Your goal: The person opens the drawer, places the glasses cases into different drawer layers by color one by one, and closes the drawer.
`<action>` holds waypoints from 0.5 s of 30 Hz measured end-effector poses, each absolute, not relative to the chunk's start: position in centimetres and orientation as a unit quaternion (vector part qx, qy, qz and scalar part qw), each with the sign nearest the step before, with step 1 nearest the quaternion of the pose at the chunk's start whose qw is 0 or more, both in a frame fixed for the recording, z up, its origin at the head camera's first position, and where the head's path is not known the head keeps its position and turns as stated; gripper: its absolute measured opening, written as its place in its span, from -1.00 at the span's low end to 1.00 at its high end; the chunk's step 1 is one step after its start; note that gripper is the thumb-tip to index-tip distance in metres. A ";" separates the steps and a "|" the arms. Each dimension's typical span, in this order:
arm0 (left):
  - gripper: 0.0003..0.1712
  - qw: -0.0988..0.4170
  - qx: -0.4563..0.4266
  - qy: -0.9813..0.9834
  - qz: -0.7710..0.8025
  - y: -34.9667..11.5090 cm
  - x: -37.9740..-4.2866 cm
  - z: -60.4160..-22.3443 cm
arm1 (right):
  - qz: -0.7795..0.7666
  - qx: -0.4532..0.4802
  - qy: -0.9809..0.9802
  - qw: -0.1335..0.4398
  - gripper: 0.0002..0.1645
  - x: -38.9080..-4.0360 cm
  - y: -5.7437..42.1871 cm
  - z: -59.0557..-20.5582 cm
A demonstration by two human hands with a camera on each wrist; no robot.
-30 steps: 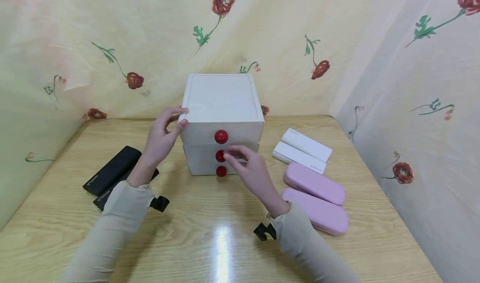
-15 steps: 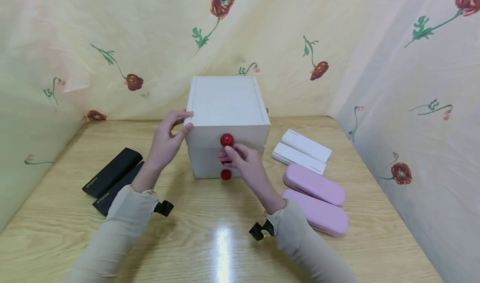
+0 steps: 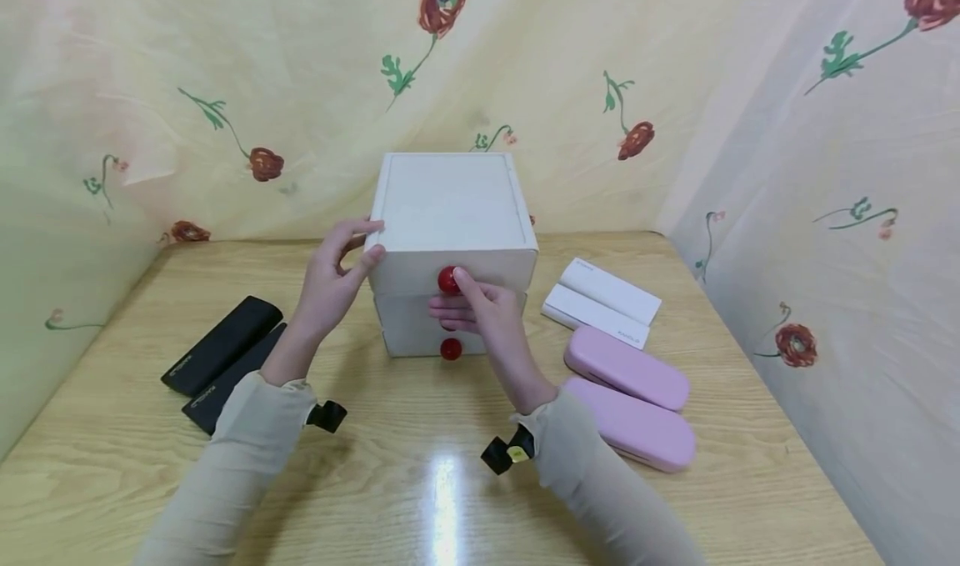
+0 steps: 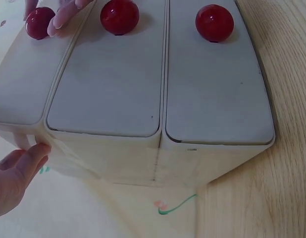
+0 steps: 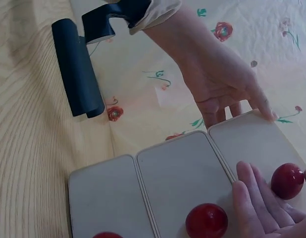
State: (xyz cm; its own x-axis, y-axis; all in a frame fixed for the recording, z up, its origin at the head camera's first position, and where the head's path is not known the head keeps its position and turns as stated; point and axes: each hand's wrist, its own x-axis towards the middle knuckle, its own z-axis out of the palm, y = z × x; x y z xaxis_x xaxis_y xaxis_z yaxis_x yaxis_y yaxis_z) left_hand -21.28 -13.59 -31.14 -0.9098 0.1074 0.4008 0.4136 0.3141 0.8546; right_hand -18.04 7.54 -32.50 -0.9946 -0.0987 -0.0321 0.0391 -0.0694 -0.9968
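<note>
A small white drawer unit (image 3: pixel 453 203) stands at the back of the table, its three stacked drawers each fronted by a round red knob. My left hand (image 3: pixel 330 278) grips its upper left edge, with thumb and fingers at the corner. At the top drawer's knob (image 3: pixel 448 279), my right hand (image 3: pixel 495 324) has its thumb against the right side and its fingers stretched out underneath. The right wrist view shows that knob (image 5: pixel 287 181) between thumb and fingers. The middle knob (image 4: pixel 119 16) is mostly hidden behind the right hand in the head view, while the bottom knob (image 3: pixel 451 348) shows.
Two black oblong cases (image 3: pixel 223 343) lie on the wooden table (image 3: pixel 375 466) at the left, partly behind the left forearm. To the right are two white cases (image 3: pixel 611 291) and two pink cases (image 3: pixel 628 368). Flowered cloth (image 3: pixel 315 91) hangs behind and at both sides.
My right hand has moved up from the middle knob to the top knob. The drawer unit shifted slightly right and nearer, then stayed about there; my left hand kept its place on the edge.
</note>
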 end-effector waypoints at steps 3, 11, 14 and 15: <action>-0.59 0.139 -0.161 -0.798 -0.564 -13.5 -21.2 -31.1 | -0.740 -0.007 0.672 0.045 -0.43 -18.1 7.5 -32.5; -0.59 0.157 -0.153 -0.799 -0.560 -12.9 -21.3 -31.0 | -0.738 -0.007 0.675 0.028 -0.44 -18.4 7.6 -32.4; -0.58 0.156 -0.148 -0.801 -0.559 -12.7 -21.4 -31.0 | -0.736 -0.004 0.677 0.024 -0.45 -18.5 7.6 -32.5; -0.57 0.154 -0.146 -0.802 -0.558 -12.7 -21.4 -31.0 | -0.735 -0.003 0.677 0.023 -0.46 -18.6 7.6 -32.5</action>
